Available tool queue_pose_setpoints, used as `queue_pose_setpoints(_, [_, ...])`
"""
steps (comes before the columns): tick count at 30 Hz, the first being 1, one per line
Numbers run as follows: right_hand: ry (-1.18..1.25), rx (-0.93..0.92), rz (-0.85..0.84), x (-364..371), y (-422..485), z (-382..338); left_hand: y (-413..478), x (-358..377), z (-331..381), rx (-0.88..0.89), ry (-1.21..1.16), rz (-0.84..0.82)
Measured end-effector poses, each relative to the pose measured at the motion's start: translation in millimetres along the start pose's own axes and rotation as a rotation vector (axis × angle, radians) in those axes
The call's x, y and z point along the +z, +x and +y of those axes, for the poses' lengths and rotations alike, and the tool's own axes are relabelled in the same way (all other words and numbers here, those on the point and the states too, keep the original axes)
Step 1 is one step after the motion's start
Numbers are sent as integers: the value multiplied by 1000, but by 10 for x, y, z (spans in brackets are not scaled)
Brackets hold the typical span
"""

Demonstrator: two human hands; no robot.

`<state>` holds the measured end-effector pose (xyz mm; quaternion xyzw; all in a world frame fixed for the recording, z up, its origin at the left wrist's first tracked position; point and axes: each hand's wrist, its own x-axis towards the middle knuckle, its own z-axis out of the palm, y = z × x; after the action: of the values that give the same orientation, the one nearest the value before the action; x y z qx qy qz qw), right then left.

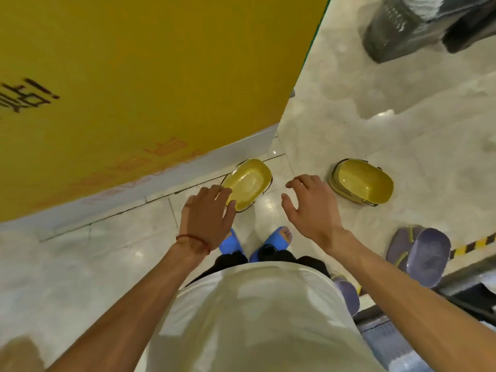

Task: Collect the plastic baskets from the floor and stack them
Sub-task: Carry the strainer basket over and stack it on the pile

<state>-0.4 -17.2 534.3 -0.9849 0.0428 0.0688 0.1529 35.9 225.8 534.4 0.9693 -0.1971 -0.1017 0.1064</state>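
Two yellow plastic baskets stand open side up on the pale floor. The left basket sits just ahead of my feet, close to a yellow panel. The right basket looks like a short stack of nested baskets. My left hand hovers over the near left edge of the left basket, fingers relaxed and holding nothing. My right hand hangs between the two baskets with fingers spread and loosely bent, also holding nothing. Purple baskets lie on the floor at the right.
A big yellow panel with a white base fills the upper left. A dark mesh bin stands at the top right. A yellow-black striped strip and dark shelving edge run along the lower right. My blue slippers stand below the hands.
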Motion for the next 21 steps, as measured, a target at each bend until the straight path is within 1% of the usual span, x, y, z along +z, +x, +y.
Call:
queue_pose_setpoints(4, [-20,-46,-44,92,223,-147,-16,58,-175,-120,-73,14])
queue_pose_setpoints(8, [-7,-110,-122,195,436,-135,-12,242,-255,-231,-110,10])
queue_pose_setpoints(11, [-13,-193,-189,231,653,14,54,389,-162,-328,-124,5])
queue_pose_setpoints(14, [-36,-293,-262,297,875,176,131,566,18,-407,-117,55])
queue_pose_setpoints(17, [-64,-362,-316,493,1092,341,221,836,161,-503,-129,25])
queue_pose_setpoints(21, [-90,-367,-350,931,1290,553,265,1341,272,-680,-195,-6])
